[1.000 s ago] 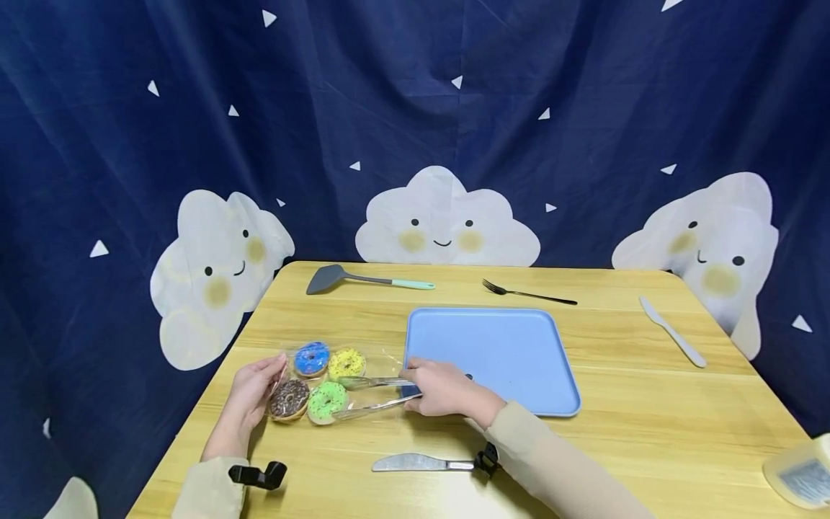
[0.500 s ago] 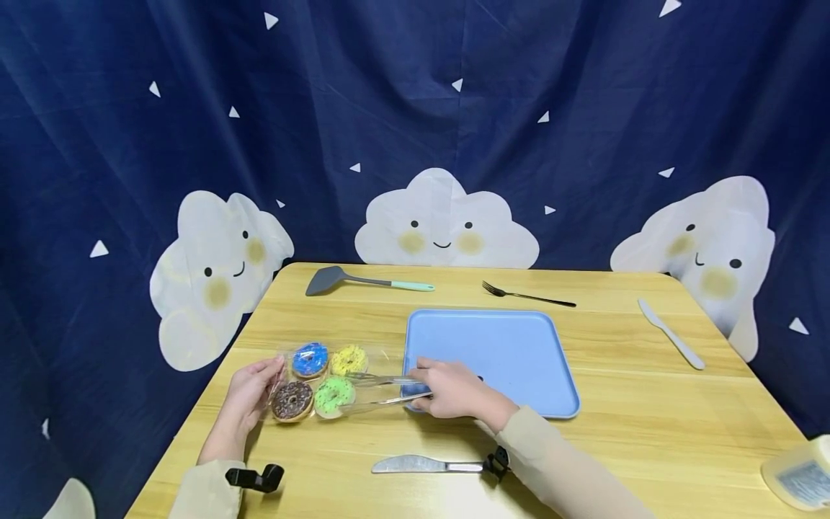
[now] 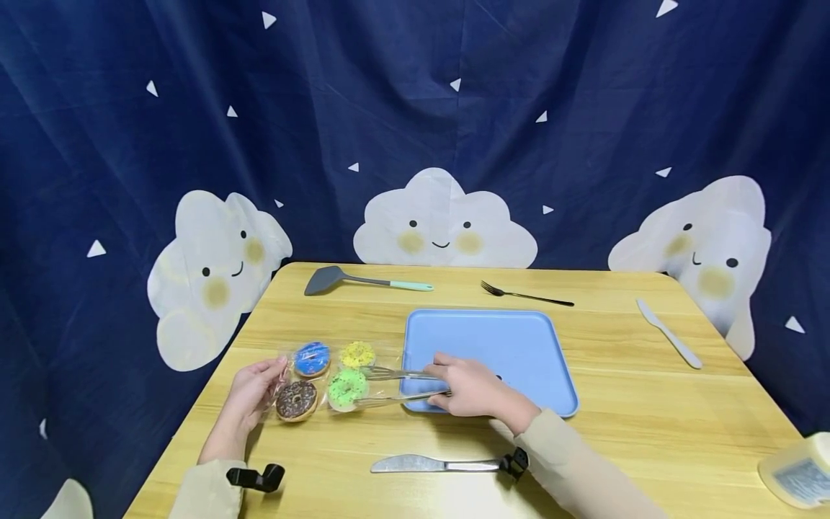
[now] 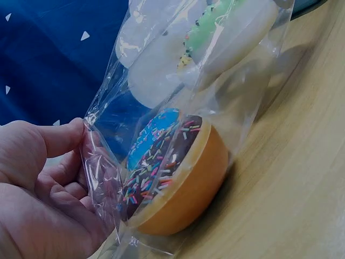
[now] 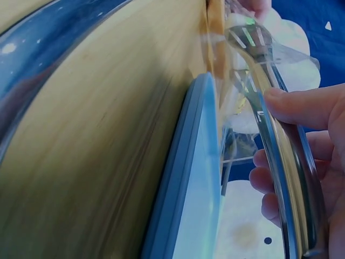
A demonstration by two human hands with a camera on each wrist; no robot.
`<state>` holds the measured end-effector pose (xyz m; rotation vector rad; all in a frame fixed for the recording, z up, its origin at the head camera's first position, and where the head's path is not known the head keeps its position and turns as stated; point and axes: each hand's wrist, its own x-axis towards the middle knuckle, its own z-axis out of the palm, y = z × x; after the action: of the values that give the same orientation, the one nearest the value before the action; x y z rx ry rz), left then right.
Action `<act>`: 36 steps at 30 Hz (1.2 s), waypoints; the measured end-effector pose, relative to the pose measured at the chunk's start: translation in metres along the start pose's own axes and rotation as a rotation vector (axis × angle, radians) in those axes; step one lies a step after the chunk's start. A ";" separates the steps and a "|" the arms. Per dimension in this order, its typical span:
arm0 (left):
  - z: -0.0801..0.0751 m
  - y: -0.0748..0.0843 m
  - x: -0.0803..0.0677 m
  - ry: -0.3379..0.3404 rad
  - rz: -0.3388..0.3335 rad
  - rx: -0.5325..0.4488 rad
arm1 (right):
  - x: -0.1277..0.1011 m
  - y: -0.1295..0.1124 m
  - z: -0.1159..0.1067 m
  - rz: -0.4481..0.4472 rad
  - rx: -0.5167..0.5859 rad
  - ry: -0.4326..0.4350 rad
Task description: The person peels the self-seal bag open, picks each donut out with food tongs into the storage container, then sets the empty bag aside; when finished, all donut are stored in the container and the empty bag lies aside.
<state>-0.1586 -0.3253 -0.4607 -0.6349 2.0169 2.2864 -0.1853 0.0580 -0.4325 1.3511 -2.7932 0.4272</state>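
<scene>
My left hand (image 3: pixel 249 393) pinches the edge of a clear plastic bag (image 4: pixel 105 189) on the left of the table. Inside lie a blue donut (image 3: pixel 312 359), a chocolate donut (image 3: pixel 297 401) with sprinkles, a yellow donut (image 3: pixel 358 355) and a green donut (image 3: pixel 348 389). Over the left part of the tray, my right hand (image 3: pixel 476 389) grips metal tongs (image 3: pixel 405 374), thumb on one arm and fingers on the other. The tongs reach left into the bag, their tips at the green donut's right side. Whether they clamp it is hard to tell through the plastic.
A blue tray (image 3: pixel 486 335) lies right of the bag, partly under my right hand. A table knife (image 3: pixel 421 463) lies in front, a spatula (image 3: pixel 369 279) and black fork (image 3: pixel 528 295) behind. Another knife (image 3: pixel 671 335) and a pale container (image 3: pixel 800 472) are on the right.
My right hand and the tongs have drawn to the right, further over the tray. The green and yellow donuts have slid right, away from the blue and chocolate ones. My left hand stays put.
</scene>
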 end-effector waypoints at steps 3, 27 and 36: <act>0.001 -0.002 0.001 -0.017 0.014 0.015 | -0.002 0.004 0.001 0.007 -0.005 -0.003; 0.000 -0.001 0.004 -0.029 0.059 0.090 | -0.031 0.030 -0.009 0.048 0.024 0.020; -0.003 -0.001 0.003 -0.025 0.050 0.047 | -0.044 0.039 -0.014 0.064 0.047 0.048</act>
<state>-0.1606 -0.3286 -0.4624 -0.5557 2.0913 2.2547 -0.1895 0.1181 -0.4335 1.2449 -2.8110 0.5232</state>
